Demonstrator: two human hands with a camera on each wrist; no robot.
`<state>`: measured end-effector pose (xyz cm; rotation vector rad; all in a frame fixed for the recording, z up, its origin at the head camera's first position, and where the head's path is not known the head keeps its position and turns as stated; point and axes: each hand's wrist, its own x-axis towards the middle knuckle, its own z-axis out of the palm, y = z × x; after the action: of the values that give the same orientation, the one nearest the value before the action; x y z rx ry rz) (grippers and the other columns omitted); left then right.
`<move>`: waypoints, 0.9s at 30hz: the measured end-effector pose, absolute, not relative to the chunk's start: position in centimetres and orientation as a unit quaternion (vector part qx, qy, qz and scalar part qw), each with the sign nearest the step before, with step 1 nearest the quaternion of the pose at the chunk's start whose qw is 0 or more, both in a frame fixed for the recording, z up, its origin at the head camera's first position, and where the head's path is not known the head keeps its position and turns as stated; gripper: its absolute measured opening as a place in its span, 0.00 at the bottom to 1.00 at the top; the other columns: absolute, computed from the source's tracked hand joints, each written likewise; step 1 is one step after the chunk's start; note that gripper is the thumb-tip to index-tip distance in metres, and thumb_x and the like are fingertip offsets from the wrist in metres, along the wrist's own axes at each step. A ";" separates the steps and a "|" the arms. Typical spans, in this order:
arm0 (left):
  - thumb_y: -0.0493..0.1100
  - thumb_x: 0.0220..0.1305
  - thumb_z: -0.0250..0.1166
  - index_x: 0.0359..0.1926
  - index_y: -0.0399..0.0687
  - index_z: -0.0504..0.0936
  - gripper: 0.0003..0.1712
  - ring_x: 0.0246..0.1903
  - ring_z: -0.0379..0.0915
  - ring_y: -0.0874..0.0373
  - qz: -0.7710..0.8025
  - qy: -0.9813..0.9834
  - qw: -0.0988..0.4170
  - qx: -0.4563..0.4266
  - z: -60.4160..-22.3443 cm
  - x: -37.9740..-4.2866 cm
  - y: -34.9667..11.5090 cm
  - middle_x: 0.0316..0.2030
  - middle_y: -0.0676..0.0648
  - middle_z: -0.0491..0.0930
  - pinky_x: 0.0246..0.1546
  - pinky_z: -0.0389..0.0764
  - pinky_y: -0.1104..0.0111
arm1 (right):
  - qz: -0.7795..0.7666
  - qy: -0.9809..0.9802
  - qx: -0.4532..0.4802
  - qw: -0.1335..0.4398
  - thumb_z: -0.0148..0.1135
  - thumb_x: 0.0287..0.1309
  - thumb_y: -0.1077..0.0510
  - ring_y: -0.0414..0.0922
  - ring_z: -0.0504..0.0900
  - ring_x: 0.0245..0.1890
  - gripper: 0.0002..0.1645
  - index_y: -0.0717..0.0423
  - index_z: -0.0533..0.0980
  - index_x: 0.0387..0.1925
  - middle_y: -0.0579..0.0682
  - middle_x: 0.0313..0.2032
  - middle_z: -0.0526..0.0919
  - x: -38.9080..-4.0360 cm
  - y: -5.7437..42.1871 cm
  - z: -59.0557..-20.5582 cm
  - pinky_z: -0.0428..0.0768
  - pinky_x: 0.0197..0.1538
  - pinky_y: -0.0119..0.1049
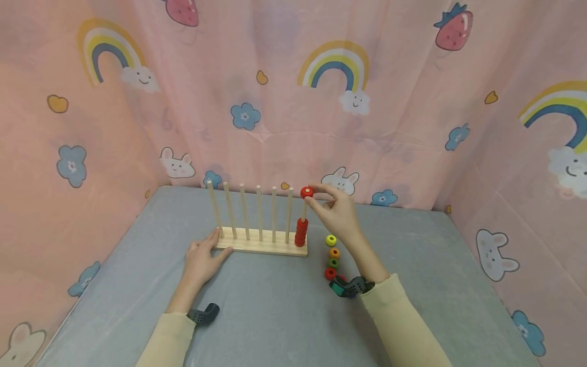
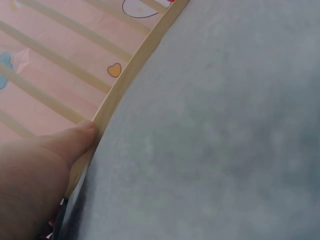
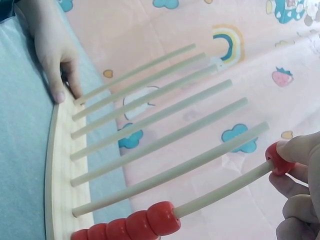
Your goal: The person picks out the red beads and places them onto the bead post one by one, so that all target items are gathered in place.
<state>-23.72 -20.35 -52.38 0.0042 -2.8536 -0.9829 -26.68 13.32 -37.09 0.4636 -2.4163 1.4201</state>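
Observation:
A wooden peg rack (image 1: 261, 246) with a row of upright pegs stands on the table. My left hand (image 1: 202, 261) holds its left end, thumb along the front edge, as the left wrist view also shows. My right hand (image 1: 340, 213) pinches a red bead (image 3: 280, 159) between thumb and fingers at the top of the rightmost peg. The peg's tip sits in the bead's hole. Below, several red beads (image 3: 140, 225) are stacked at the foot of that same peg. The other pegs (image 1: 259, 211) carry no beads.
Right of the rack, loose beads lie in a rough line: yellow (image 1: 331, 240), orange (image 1: 335, 253), green (image 1: 333, 263) and red (image 1: 330, 273). The right wristband (image 1: 353, 287) partly hides more. A pink patterned curtain (image 1: 284, 102) hangs behind the grey table (image 1: 266, 316).

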 end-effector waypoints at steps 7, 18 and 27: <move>0.57 0.74 0.68 0.80 0.38 0.64 0.45 0.57 0.68 0.36 -0.324 -0.944 0.062 0.001 -52.4 -23.7 -20.5 0.79 0.39 0.63 0.58 0.65 0.45 | 0.498 -0.839 0.160 0.146 0.74 0.68 0.56 0.37 0.57 0.10 0.22 0.56 0.84 0.61 0.58 0.53 0.88 -26.7 13.3 -37.1 0.58 0.19 0.32; 0.57 0.74 0.68 0.79 0.37 0.64 0.45 0.58 0.68 0.35 -0.326 -0.943 0.063 -0.003 -52.3 -23.7 -20.4 0.79 0.39 0.63 0.59 0.64 0.44 | 0.507 -0.832 0.172 0.144 0.73 0.69 0.56 0.35 0.55 0.08 0.19 0.55 0.85 0.59 0.57 0.51 0.89 -27.0 13.4 -37.4 0.57 0.18 0.31; 0.57 0.74 0.67 0.80 0.38 0.64 0.44 0.60 0.67 0.35 -0.325 -0.944 0.058 0.001 -52.4 -23.7 -20.4 0.79 0.39 0.63 0.61 0.64 0.43 | 0.508 -0.829 0.178 0.149 0.73 0.69 0.58 0.34 0.55 0.08 0.19 0.55 0.85 0.58 0.57 0.51 0.90 -26.9 13.4 -37.6 0.57 0.18 0.30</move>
<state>-23.71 -20.45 -52.39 0.0018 -2.8601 -0.9857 -26.91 13.43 -37.57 0.5129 -2.3837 1.4603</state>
